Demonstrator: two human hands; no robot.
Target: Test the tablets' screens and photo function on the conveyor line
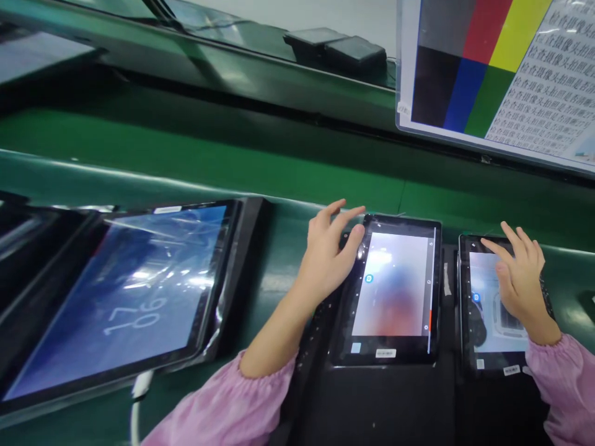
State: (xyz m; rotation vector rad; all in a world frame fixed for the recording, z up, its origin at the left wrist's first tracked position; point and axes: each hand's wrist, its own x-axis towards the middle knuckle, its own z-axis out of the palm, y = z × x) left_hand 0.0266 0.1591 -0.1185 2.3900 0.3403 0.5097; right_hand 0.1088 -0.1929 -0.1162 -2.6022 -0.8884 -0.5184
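Observation:
My left hand [332, 251] is at the upper left edge of a tablet [395, 285], thumb by its frame and fingers spread. That tablet's lit screen shows a blurred pale picture with a reddish patch low down. Over the top of a second tablet [495, 303] on the right is my right hand [520, 269], fingers stretched out and apart, the index finger near its top left edge. This screen shows a camera-like picture of a pale object, partly covered by my hand. Whether the fingertips touch the glass, I cannot tell. Neither hand grips anything.
A larger tablet [139, 297] showing 17 06 lies at left, a white cable [136, 402] at its lower edge. A colour chart with printed text [488, 74] hangs at upper right. Two dark flat devices [334, 46] rest on the ledge behind. Black stands [381, 402] support the smaller tablets.

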